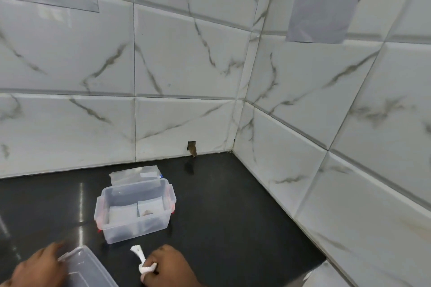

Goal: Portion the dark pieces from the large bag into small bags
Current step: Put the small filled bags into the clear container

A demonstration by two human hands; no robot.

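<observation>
A clear plastic box (109,228) with red latches stands on the black counter. It holds small white bags, one with dark pieces (147,212) showing in it. Behind the box lies a flat stack of clear bags (134,173). At the bottom edge my left hand (38,265) rests on the box's clear lid (91,270). My right hand (166,265) grips a white strip-like item (140,256) that sticks up from between its curled fingers. The large bag is not in view.
The black counter (233,216) meets white marble-pattern tiled walls at the back and right, forming a corner. A small notch (192,148) sits in the back wall at counter level. Printed sheets (326,0) hang on the walls.
</observation>
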